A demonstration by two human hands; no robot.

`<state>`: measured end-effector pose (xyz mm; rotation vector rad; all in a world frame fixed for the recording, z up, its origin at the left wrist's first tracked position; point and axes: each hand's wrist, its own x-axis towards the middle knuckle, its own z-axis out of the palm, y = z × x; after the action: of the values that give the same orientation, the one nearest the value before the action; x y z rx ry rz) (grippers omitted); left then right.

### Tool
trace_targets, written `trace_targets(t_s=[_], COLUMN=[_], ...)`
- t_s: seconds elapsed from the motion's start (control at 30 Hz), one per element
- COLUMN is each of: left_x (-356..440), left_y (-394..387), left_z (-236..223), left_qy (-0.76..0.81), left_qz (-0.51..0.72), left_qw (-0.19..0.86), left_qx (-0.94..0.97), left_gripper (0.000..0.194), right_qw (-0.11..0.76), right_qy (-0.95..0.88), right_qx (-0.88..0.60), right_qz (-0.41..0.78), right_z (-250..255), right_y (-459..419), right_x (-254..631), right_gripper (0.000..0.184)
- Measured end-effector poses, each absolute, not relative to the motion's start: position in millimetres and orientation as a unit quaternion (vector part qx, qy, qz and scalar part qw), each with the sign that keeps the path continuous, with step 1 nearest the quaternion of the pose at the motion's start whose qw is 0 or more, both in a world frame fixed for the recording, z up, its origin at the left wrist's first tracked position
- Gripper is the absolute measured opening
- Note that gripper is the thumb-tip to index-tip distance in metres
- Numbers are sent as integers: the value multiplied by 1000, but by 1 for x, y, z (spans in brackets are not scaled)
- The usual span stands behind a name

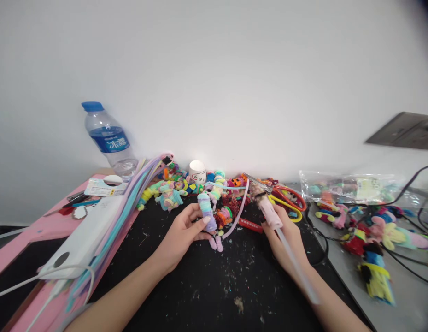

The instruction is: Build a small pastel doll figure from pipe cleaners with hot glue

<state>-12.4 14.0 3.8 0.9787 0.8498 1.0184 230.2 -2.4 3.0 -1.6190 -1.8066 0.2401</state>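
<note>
A small fuzzy doll [208,216] of coiled chenille, ringed aqua above and lavender below with two rounded lilac feet, was held in the left hand [182,230] over the middle of the black work surface [200,290]. A slim, velvety lilac strip [239,212] curved up from beside the feet. In the right hand [284,233] was a smooth, pale pink tool [270,214], a straight translucent stick [296,263] jutting from its rear.

Scissors [265,184] with thin metal blades lay behind the tool, and a flat red bar [250,225] lay between the hands. Plush, knobbly figures [170,196] crowded the surface's far edge around a white cylinder [197,173]. Lint and crumbs speckled the black.

Along the left edge ran soft pastel strips [120,207] beside a glossy white slab [84,230]; a clear plastic bottle [108,138] leaned beyond. Past the right edge, a grey surface [355,295] carried more figures, cables and a crinkled clear bag [359,186]. A plain pale wall [214,92] rose behind.

Both forearms reached in from the near edge. The left thumb and fingers pinched the doll's body; the right fingers were wrapped around the tool.
</note>
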Motion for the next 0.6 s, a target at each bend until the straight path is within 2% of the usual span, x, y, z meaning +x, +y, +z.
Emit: trace_targets(t_s=[0.2,0.3,0.43,0.53,0.6], left_x=[-11,-11,-12,-12,-12], left_y=[14,14,14,15,15], left_z=[6,7,7,5,5], left_qy=[388,397,398,396,397], left_qz=[472,486,500,502,503], left_qw=[673,668,663,661,657], left_qx=[417,401,390,392,396], left_gripper=[26,28,30,29,29], right_qw=[241,214,257,327,332], right_qy=[-699,-690,-689,-725,-798], right_qx=[-669,-683,-667,-596,-500], right_qz=[-70,-108,-122,-110,-58], right_z=[-10,-12,-3,5,9], right_y=[6,6,2,-6,-13], right_x=[237,237,231,219,208], right_gripper=[43,45,46,33,25])
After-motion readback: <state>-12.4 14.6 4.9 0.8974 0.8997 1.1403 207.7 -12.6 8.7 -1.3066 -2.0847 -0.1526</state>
